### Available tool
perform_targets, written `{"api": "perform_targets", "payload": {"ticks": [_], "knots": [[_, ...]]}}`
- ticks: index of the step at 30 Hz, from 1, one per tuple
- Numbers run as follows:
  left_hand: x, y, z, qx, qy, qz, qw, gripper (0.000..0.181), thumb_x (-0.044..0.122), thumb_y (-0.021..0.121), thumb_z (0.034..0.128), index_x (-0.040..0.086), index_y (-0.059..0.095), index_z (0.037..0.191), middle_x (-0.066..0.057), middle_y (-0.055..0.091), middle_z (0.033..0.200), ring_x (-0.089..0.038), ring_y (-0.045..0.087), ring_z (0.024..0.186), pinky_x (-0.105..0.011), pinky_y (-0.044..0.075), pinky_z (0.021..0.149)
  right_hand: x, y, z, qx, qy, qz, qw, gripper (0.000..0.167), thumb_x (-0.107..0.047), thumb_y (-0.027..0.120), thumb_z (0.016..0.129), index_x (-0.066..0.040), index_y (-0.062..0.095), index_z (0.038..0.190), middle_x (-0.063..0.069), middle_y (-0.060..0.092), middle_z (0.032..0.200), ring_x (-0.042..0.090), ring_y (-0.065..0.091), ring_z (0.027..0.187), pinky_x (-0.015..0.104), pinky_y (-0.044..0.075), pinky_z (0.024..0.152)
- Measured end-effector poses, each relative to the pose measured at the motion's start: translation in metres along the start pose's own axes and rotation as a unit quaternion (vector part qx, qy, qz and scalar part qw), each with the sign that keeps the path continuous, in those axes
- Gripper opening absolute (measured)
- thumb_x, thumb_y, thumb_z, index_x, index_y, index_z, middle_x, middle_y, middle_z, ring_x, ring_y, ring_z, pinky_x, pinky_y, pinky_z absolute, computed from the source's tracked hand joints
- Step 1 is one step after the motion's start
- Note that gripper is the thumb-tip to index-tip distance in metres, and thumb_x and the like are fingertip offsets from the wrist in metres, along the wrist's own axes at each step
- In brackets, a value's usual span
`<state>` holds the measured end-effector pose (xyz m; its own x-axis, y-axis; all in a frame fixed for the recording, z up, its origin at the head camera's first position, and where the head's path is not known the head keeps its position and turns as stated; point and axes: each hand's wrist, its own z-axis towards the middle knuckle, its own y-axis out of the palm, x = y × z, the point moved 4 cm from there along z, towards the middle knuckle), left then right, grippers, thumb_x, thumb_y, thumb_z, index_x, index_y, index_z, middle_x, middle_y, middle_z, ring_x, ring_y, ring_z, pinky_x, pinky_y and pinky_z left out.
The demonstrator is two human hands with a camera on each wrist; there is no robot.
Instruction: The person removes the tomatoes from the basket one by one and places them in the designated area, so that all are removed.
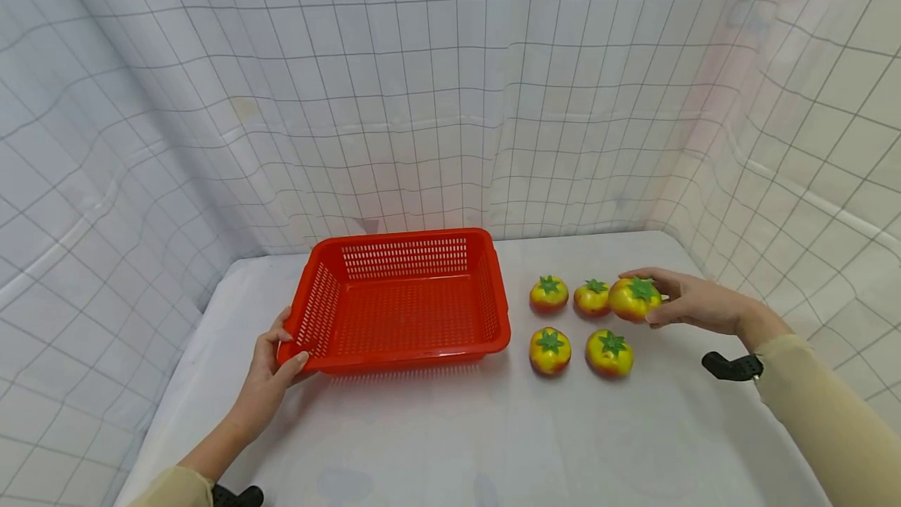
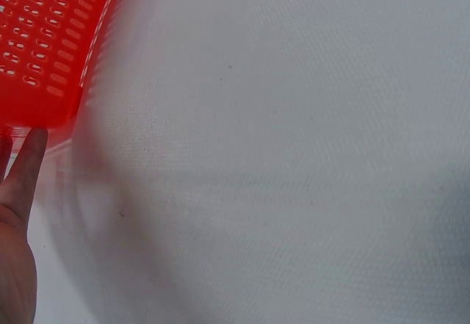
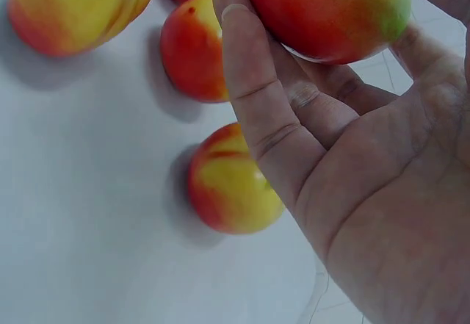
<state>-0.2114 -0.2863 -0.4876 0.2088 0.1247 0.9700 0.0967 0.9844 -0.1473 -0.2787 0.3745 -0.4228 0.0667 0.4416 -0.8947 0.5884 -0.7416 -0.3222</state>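
At the near left corner of a red plastic basket [image 1: 404, 361], my left hand [image 1: 263, 382] grips the rim, thumb on top and fingers along the outer side. In the left wrist view, fingers touch the perforated basket wall [image 2: 45, 100]. My right hand [image 1: 697, 305] holds a yellow-red fruit with a green leafy cap [image 1: 629, 301] between thumb and fingers. The right wrist view shows the held fruit's red underside [image 3: 323, 19] above the fingers. Several similar fruits sit on the table to its left, including a near one [image 1: 609, 353] and a far one [image 1: 548, 294].
A white cloth covers the table [image 1: 450, 436]. White curtains with a dark grid [image 1: 422, 100] hang behind and on both sides. The basket's inside shows only its red floor [image 1: 415, 311]. Black straps with small devices [image 1: 732, 366] sit at the wrists.
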Motion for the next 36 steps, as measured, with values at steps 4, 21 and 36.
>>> {"api": "perform_targets", "payload": {"ticks": [4, 21, 36], "knots": [[-0.001, 0.0, 0.0, 0.0, -0.001, 0.002, 1.0, 0.031, 0.004, 0.049, 0.1069, 0.005, 0.025, 0.126, -0.004, 0.0, 0.172, -0.01, 0.034, 0.137, -0.024, 0.056, 0.087, 0.008, -0.001, -0.008, 0.0, 0.005, 0.001, 1.0, 0.072, -0.015, 0.068, 0.094, -0.015, 0.033, 0.157, 0.02, 0.032, 0.156, 0.027, 0.053, 0.127, 0.038, 0.052, 0.099], [-0.002, -0.001, 0.001, 0.0, -0.006, 0.002, 1.0, 0.031, 0.005, 0.049, 0.1069, 0.006, 0.025, 0.126, -0.003, 0.0, 0.172, -0.033, 0.023, 0.146, -0.024, 0.056, 0.088, 0.055, 0.003, -0.037, -0.022, 0.066, 0.035, 0.997, 0.069, -0.015, 0.066, 0.097, -0.007, 0.029, 0.155, 0.027, 0.023, 0.158, 0.022, 0.049, 0.123, 0.038, 0.053, 0.098], [-0.002, -0.001, 0.002, 0.0, -0.011, 0.004, 0.9999, 0.032, 0.005, 0.049, 0.1068, 0.006, 0.025, 0.126, -0.003, 0.0, 0.172, -0.044, 0.014, 0.148, -0.023, 0.056, 0.087, 0.076, 0.004, -0.032, 0.0, 0.076, -0.001, 0.9971, 0.073, -0.019, 0.071, 0.094, -0.007, 0.034, 0.156, 0.032, 0.017, 0.159, 0.022, 0.044, 0.124, 0.032, 0.051, 0.094]]}}
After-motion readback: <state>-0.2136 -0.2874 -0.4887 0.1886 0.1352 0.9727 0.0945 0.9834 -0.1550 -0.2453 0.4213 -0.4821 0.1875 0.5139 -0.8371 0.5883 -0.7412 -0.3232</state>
